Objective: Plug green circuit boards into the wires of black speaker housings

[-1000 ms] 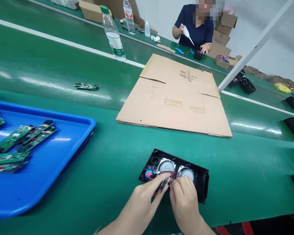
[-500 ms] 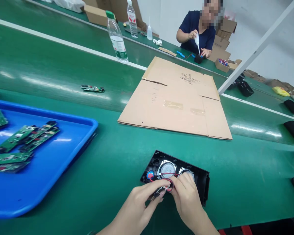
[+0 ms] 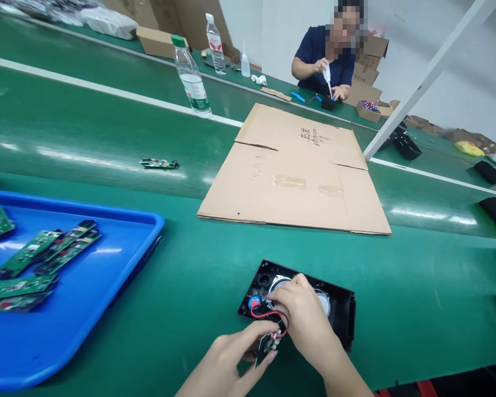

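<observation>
My left hand (image 3: pixel 231 353) pinches a small circuit board (image 3: pixel 267 345) between thumb and fingers, at the near edge of a black speaker housing (image 3: pixel 339 309). Red and black wires (image 3: pixel 268 315) loop from the board to a round blue-and-pink part (image 3: pixel 254 302) in the housing's left side. My right hand (image 3: pixel 303 309) reaches over the housing with its fingers drawn together near that blue part; what they grip is hidden. Two round speakers sit in the housing, the left one mostly covered by my right hand, the right speaker (image 3: pixel 324 302) partly showing.
At left lies a blue tray (image 3: pixel 119 275) with several green circuit boards. A flat cardboard sheet (image 3: pixel 297 182) lies beyond the housing. Another board (image 3: pixel 159 164) and a water bottle (image 3: pixel 193 82) are farther back. Across the bench a person (image 3: pixel 324 60) holds a white squeeze bottle.
My right hand has moved left across the speakers, towards the blue part. My left hand has drawn slightly down with the circuit board, and the wires now show as a wider loop.
</observation>
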A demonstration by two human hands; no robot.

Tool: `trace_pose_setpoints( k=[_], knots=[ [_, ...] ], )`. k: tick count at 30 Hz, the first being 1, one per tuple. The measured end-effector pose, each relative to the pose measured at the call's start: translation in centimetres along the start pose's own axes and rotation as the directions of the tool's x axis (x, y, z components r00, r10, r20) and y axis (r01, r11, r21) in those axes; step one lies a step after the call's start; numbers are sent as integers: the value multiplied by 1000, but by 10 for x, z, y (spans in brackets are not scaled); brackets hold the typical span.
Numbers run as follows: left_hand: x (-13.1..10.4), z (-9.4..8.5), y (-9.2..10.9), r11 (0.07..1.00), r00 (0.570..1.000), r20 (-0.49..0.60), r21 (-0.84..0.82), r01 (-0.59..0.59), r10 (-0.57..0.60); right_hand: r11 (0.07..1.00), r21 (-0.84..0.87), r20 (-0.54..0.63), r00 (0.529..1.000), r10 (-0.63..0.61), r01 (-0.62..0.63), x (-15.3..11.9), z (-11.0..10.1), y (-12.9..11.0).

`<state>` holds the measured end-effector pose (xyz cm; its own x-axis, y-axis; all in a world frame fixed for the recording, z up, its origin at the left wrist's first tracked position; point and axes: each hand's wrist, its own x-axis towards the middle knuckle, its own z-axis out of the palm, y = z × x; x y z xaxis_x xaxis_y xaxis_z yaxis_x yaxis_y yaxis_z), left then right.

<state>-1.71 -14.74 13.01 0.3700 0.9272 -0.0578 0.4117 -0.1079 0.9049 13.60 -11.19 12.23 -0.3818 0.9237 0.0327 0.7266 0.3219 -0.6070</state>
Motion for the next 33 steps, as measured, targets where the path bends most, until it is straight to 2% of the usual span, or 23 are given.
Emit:
trace_pose_setpoints(
  k=[2,6,8,10,14,17,21,26,29,33],
  knots=[
    [1,-1,-3,999,999,-6,1,39,-39,1000,3,-53,999,2,-2,0,1,2],
    [8,0,-3,978,985,-3,-122,170,-171,969,221,-162,976,147,-109,-21,-16,14],
    [13,2,0,947,974,30,-228,227,-227,950,278,-179,964,195,-141,-36,-24,19],
    [18,5,3,924,968,40,-292,248,-247,954,276,-171,971,168,-117,-47,-26,20],
    [26,10,7,930,976,40,-299,216,-214,987,154,-210,976,66,-34,-55,-16,12],
    [29,10,8,949,983,57,-254,186,-177,1000,29,-259,966,-1,8,-54,-8,9],
    [32,8,10,969,984,81,-181,169,-157,995,-96,-270,961,-65,41,-53,-4,11],
    [36,4,14,985,984,124,-97,143,-130,987,-144,-269,956,-114,77,-52,-5,13],
    [39,4,15,993,989,107,-42,106,-101,979,-179,-277,950,-146,98,-50,-5,11],
    [39,9,15,996,995,48,38,84,-86,919,-375,-274,932,-237,124,-50,-1,7]
  ],
)
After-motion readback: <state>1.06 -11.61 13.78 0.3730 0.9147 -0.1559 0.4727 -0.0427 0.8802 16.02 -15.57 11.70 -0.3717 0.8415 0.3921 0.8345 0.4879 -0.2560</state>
